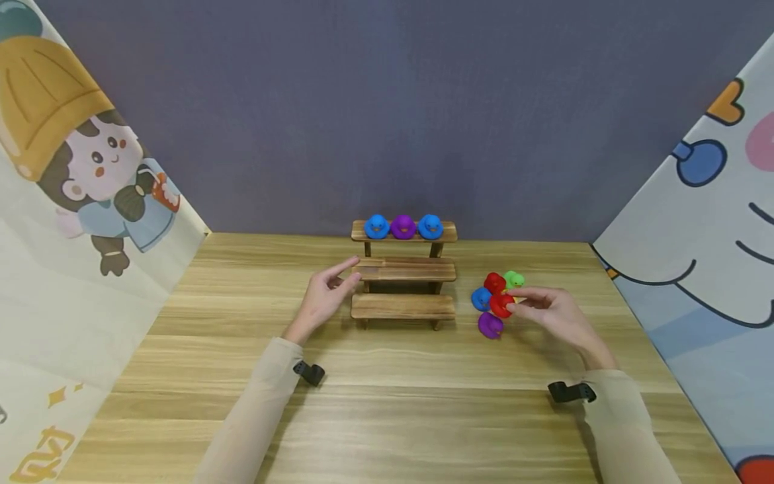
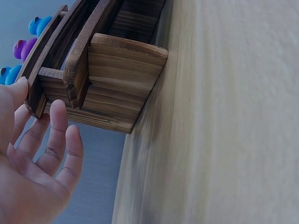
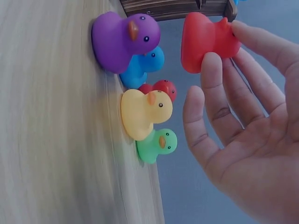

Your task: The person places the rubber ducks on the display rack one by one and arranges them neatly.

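My right hand (image 1: 553,316) pinches a red rubber duck (image 3: 198,42) between thumb and fingertips, raised over a cluster of ducks. Close by on the tabletop are a purple duck (image 3: 114,42), a blue duck (image 3: 140,67), a second red duck (image 3: 161,88), a yellow duck (image 3: 142,112) and a green duck (image 3: 156,143). The yellow one is mostly hidden in the head view. My left hand (image 1: 323,296), fingers relaxed, has its thumb and fingertips right at the left end of a three-tier wooden rack (image 1: 417,308).
On the rack's top tier sit a blue duck (image 1: 377,227), a purple duck (image 1: 403,227) and another blue duck (image 1: 431,227). A dark wall (image 1: 387,114) stands behind the wooden table (image 1: 387,417). Printed cartoon panels flank both sides.
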`<state>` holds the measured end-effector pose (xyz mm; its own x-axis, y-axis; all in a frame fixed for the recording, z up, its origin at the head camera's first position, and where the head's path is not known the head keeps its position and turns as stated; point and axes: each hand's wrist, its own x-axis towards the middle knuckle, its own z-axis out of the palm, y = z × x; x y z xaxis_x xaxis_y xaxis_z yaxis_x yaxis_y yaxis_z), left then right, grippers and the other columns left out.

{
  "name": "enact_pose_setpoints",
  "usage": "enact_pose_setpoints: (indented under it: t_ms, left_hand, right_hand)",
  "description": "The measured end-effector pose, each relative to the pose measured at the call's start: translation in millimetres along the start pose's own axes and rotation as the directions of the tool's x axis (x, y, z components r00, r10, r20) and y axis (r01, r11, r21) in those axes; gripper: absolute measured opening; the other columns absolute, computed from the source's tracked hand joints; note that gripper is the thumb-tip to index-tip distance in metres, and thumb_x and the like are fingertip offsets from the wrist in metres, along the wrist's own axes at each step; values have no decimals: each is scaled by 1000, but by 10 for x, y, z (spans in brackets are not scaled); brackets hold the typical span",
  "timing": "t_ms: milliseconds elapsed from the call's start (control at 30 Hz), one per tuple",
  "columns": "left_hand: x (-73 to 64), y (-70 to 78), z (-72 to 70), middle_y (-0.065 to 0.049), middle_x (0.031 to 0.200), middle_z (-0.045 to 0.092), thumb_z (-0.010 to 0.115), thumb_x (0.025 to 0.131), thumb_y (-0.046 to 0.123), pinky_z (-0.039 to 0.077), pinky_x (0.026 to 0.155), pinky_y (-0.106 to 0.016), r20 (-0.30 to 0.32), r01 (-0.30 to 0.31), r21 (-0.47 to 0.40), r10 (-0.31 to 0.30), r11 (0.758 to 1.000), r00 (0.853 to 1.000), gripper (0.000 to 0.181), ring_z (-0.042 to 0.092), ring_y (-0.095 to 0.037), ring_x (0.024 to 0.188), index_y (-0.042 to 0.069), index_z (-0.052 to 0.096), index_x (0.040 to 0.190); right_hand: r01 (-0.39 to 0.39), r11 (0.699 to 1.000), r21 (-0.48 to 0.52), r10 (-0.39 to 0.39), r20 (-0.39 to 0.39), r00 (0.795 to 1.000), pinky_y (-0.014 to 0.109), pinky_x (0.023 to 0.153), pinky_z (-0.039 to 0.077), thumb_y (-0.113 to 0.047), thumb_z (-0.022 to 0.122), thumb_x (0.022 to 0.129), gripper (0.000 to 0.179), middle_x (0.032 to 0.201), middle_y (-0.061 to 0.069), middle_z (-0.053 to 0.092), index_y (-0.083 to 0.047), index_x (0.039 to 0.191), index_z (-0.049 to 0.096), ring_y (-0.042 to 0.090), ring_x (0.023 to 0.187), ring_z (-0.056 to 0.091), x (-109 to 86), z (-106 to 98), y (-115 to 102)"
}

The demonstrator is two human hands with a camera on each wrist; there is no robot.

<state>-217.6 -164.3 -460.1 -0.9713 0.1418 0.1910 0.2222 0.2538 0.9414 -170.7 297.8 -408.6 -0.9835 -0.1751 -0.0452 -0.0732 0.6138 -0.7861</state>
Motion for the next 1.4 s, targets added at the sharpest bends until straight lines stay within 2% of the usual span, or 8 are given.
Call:
enact_pose_setpoints:
  t_ms: [233,467,700,867,967,1167,1400]
  left_hand:
    - [-2,-9,5,-22,103,80,70,106,28,50,64,-23,1,1,0,-1,1000,1000,44,76,-26,85,16,65,148]
    - [-12,2,1,-22,103,80,69,106,29,49,62,-23,2,7,-3,-7,1000,1000,44,75,-26,85,17,65,148]
    - [-12,-2,1,-22,103,80,69,106,28,47,60,-22,3,9,-10,-9,1000,1000,44,75,-25,85,18,65,148]
    - [-16,6,-4,-22,102,80,69,106,28,48,60,-22,2,12,-3,-12,1000,1000,45,75,-24,85,17,64,149]
    - [-19,16,-9,-22,104,80,69,106,29,49,61,-23,0,17,-6,-17,1000,1000,45,74,-26,86,17,64,149]
    - [-31,34,-12,-23,104,79,68,107,31,49,62,-23,7,25,-10,-25,1000,1000,45,73,-34,89,20,64,150]
    - [-36,37,-4,-23,106,79,69,107,30,48,61,-23,11,21,-16,-21,1000,1000,45,74,-32,89,19,64,150]
  right_hand:
    - [-23,1000,-10,23,7,1000,23,84,59,-35,80,98,47,123,13,78,-8,136,73,1,96,72,40,36,-72]
    - [16,1000,5,-16,18,1000,32,85,61,-31,78,100,43,130,18,74,-8,135,73,4,97,71,87,62,-133]
    - [-7,1000,4,6,17,1000,33,85,60,-39,79,98,45,131,17,73,-12,134,74,9,99,71,142,99,-176]
    - [13,999,30,-14,31,999,33,84,61,-35,79,98,42,132,17,73,-11,133,75,8,99,73,181,108,-221]
    - [29,999,38,-30,33,999,33,80,61,-34,80,98,43,134,17,73,-12,134,74,8,98,73,204,104,-271]
    - [0,999,43,-2,35,999,35,77,61,-42,81,96,45,137,10,72,-17,134,75,11,102,70,235,110,-375]
    - [58,997,51,-60,36,998,31,80,61,-32,82,97,42,134,16,74,-11,132,76,6,102,72,276,132,-438]
